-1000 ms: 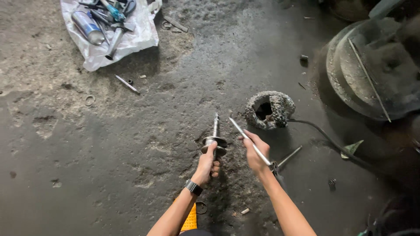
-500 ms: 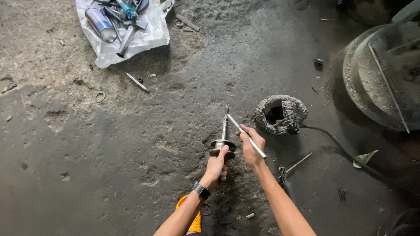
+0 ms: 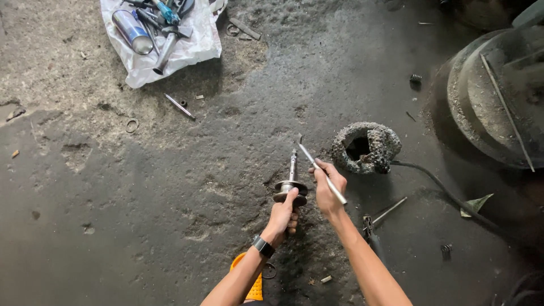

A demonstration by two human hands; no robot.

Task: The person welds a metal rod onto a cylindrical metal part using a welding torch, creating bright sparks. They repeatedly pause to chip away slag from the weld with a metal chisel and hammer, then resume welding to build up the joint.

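My left hand point(image 3: 284, 214), with a black watch on the wrist, grips a metal shaft with a round flange point(image 3: 291, 182) standing upright on the dirty concrete floor. My right hand point(image 3: 327, 187) holds a thin metal rod point(image 3: 318, 167), a flat-tipped tool whose tip points up and left, close beside the top of the shaft. Both hands are low in the middle of the view.
A crusted ring-shaped part point(image 3: 366, 147) lies just right of the hands, a black cable point(image 3: 447, 195) running from it. A white bag with tools and a spray can point(image 3: 161, 35) sits top left. A large round metal drum point(image 3: 498, 96) is at right. Small springs, a washer and loose rods lie scattered.
The view has shifted slightly, so the hands sit a little further right and lower. My right hand has brought the rod's tip closer to the top of the shaft.
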